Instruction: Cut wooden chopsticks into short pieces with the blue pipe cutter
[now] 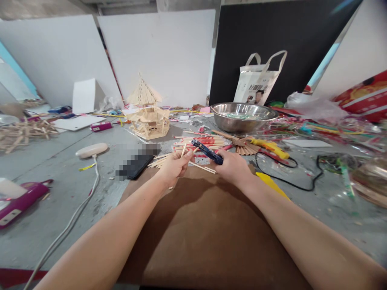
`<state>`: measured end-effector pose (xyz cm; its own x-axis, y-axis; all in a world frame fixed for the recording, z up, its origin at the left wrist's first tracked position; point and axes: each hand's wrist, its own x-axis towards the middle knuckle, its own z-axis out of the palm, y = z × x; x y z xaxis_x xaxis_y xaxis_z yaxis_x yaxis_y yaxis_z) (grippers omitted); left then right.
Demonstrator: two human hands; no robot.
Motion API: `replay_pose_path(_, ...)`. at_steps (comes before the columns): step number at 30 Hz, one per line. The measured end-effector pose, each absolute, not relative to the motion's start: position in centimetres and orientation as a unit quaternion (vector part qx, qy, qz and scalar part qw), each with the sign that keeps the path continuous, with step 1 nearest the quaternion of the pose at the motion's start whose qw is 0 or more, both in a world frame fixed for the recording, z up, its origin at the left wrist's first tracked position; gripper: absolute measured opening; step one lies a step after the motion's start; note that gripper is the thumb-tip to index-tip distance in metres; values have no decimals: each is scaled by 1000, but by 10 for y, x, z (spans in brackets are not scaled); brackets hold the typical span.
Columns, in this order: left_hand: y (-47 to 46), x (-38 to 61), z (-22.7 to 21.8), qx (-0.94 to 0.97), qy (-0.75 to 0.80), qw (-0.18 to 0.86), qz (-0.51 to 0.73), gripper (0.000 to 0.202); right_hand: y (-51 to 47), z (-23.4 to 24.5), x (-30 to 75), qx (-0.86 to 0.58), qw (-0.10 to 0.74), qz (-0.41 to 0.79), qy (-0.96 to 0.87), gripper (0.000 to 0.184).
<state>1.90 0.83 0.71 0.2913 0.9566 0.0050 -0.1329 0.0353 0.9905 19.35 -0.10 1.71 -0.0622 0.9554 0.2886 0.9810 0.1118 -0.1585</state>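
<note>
At left, a roofed stick pavilion [149, 121] stands assembled; loose sticks [157, 162] lie unjoined beside the left hand [176, 166], its fingers pinched on thin pieces [184, 150]. A dark-blue tool [207, 151], tip near those pieces, is clasped by the right hand's [233, 166] curled fingers.

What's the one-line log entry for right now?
Left hand: holding pale stick | Right hand: gripping dark blue tool | Beyond: tiered stick model, metal bowl

The sticks [184, 150] are pale tan, the tool [208, 152] dark blue, the mat [193, 229] brown, the bowl [234, 124] silver.
</note>
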Motion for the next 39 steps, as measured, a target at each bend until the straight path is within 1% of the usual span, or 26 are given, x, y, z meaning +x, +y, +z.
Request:
replay_pose_path(3,10,19,3,564,421,539,463,31,0,18,192,-678,145,-28,-720,33)
replay_pose_path(6,11,19,-2,608,446,448,481,31,0,15,191,-693,136,-28,-708,35)
replay_pose_path(8,11,20,-3,615,456,416,491,31,0,13,191,-692,139,-29,-708,35)
replay_pose_path(10,11,21,-3,603,456,426,497,31,-1,11,192,-679,149,-29,-718,35)
replay_pose_path(17,10,21,2,535,393,571,484,30,-1,10,196,-638,194,-27,-744,32)
replay_pose_path(21,10,18,5,512,366,629,456,31,-2,9,196,-623,214,-39,-752,30)
replay_pose_path(29,13,12,4,489,345,692,403,30,-1,8,196,-633,197,-60,-747,30)
replay_pose_path(34,12,13,6,494,345,689,403,30,-2,14,194,-658,170,-45,-732,31)
replay_pose_path(37,11,15,6,516,367,651,420,30,-1,17,193,-675,150,-29,-722,32)
replay_pose_path(39,11,16,5,537,393,606,436,30,0,17,192,-678,144,-19,-721,33)
